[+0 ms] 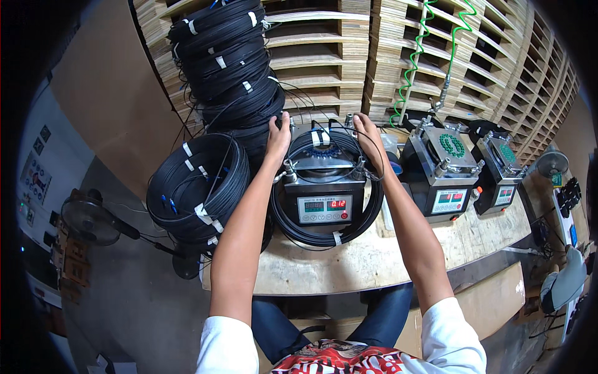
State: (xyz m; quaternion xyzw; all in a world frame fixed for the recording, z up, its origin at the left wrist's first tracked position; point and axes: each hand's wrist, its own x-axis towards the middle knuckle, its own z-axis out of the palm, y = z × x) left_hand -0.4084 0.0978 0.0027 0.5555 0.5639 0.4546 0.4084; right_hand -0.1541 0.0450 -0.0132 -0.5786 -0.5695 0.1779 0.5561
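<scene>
In front of me stands a metal bench machine (354, 202) with a lit display and buttons. A coil of black cable (277, 215), bound with white tape, loops round it and over its back. A steel plate (321, 163) with a ring of blue pieces sits on top, with metal posts at its corners. My left hand (279, 138) is beside the back left post, fingers curled. Opposite it, my right hand (370, 138) curls beside the back right post. What either hand grips is hidden; I cannot tell whether it is a post or the cable.
Tall stacked coils of black cable (227, 68) stand behind left, with another coil pile (199, 181) nearer. Two similar machines (445, 165) with green-ringed plates are at right on the wooden table (299, 274). Green spiral hoses (416, 56) hang before wooden pallets (311, 62). Fans stand both sides.
</scene>
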